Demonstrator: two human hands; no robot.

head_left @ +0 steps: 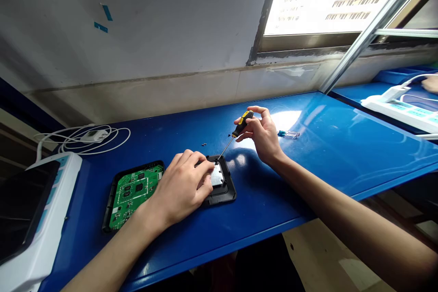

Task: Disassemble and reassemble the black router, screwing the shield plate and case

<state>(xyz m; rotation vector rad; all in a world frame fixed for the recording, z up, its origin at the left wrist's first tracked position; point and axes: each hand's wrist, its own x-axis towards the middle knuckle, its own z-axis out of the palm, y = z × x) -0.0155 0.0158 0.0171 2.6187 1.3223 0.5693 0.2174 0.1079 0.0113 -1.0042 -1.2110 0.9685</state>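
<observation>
My right hand (262, 134) grips a screwdriver (242, 123) with a black and yellow handle. The shaft slants down to the left, its tip at the upper edge of a silver metal plate (217, 175). That plate lies on a black plastic cover (224, 197). My left hand (185, 180) rests over the cover's left part, thumb and fingers closed on the plate and hiding some of it. Left of this hand lies a green circuit board (138, 191) in a black housing (106, 214). Small dark screws (204, 144) lie behind the cover.
Several small blue-and-clear pieces (288, 134) lie beyond my right hand. A white cable (99, 139) coils at the back left, near a white power strip (65, 187) with a dark-screened device (27, 205) on it. Another power strip (404, 112) and a person's blurred hand (430, 84) appear at right.
</observation>
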